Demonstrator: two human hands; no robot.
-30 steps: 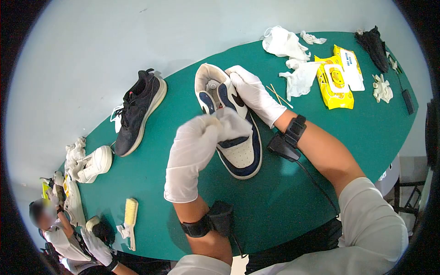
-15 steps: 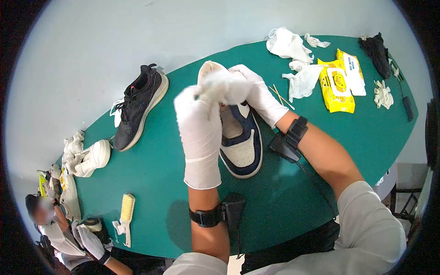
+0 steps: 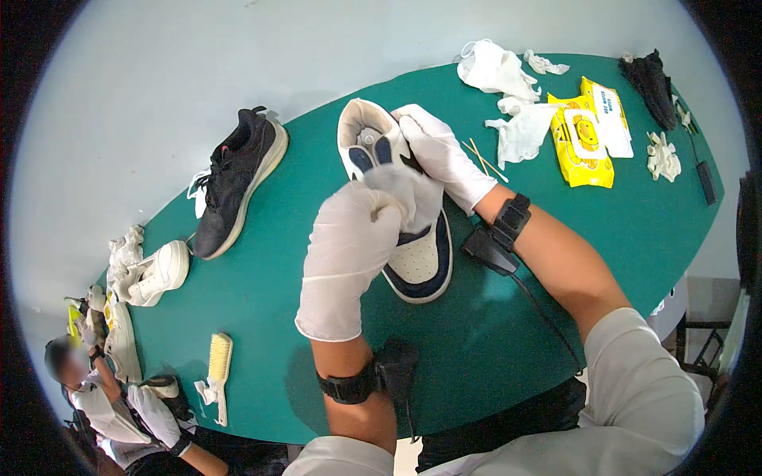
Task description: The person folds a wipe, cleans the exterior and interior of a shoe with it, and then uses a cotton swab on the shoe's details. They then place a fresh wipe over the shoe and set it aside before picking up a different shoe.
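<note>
Clutching, left hand (image 3: 349,234): fingers bunched round a thin white cloth (image 3: 409,190), over the shoe's throat.
Right hand (image 3: 440,155): against the outer side of the collar; can't tell if the fingers actually clamp it.
White-and-navy shoe (image 3: 417,266): between the 2 hands, toe towards the wearer, on the green table (image 3: 492,349).
Main risk: shoe twists or skids. Likely cause: left pushes sideways while right only leans on the collar.
Cloth: could slip out or bunch up. Cause: most of it hangs loose past the left fingers, so a hard rub would have little behind it. Can't tell if it's damp.
Shoe throat: edges could snag the cloth; thin material may tear if yanked.
Left glove cuff: loose-looking, might ride or drag.
Cotton swabs (image 3: 483,162): 2, just beside the right hand; a sideways sweep of it could scatter them.
Right-wrist cable (image 3: 542,314): runs down alongside the right forearm; could tug if that arm reaches far.
Black shoe (image 3: 246,182): beyond the left hand, well apart; low risk.
</note>
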